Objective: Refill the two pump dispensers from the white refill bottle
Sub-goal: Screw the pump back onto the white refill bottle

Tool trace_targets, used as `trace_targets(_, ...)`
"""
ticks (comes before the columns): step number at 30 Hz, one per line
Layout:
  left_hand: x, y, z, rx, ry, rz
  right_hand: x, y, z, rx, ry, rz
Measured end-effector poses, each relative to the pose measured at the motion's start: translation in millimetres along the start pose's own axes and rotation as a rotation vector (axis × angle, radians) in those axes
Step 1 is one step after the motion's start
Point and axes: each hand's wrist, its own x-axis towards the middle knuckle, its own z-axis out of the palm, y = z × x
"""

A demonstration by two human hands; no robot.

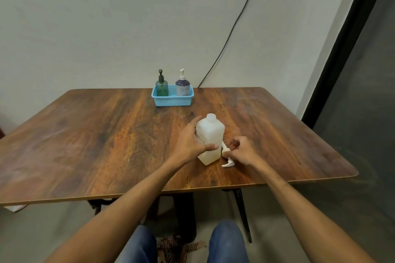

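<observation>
The white refill bottle (pixel 211 134) stands upright on the wooden table (pixel 106 134), its neck uncovered. My left hand (pixel 191 142) wraps around its left side. Just right of the bottle, my right hand (pixel 241 151) pinches a white pump head (pixel 227 157) that lies on the table. Far back, a green pump dispenser (pixel 161 86) and a purple pump dispenser (pixel 182 85) stand upright in a blue basket (pixel 172 100), both with pumps on.
The basket sits at the table's far edge against the wall. A black cable (pixel 230 34) runs down the wall behind it. A dark panel (pixel 363 70) stands to the right. My knees show below the near table edge.
</observation>
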Motion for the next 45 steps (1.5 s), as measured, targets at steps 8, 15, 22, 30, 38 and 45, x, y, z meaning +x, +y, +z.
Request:
trace_targets(8,0,-2,7,-0.033,0.148,-0.012,6,-2,14,-0.017,0.117,0.023)
trace_targets(15,8,-13,-17,-0.035,0.127,-0.053,14,-39,-40,0.165,0.252,-0.123)
trace_targets(22,11,-14,-28,-0.088,0.068,-0.088,-7,-128,-125,0.080,0.313,-0.413)
trace_targets(30,11,-19,-29,-0.128,0.067,-0.081,-19,-198,-157,-0.040,0.163,-0.583)
trace_targets(38,11,-21,-30,-0.138,0.062,-0.067,-20,-224,-143,-0.244,0.050,-0.592)
trace_targets(45,11,-22,-29,-0.128,0.071,-0.057,-7,-219,-101,-0.400,-0.085,-0.550)
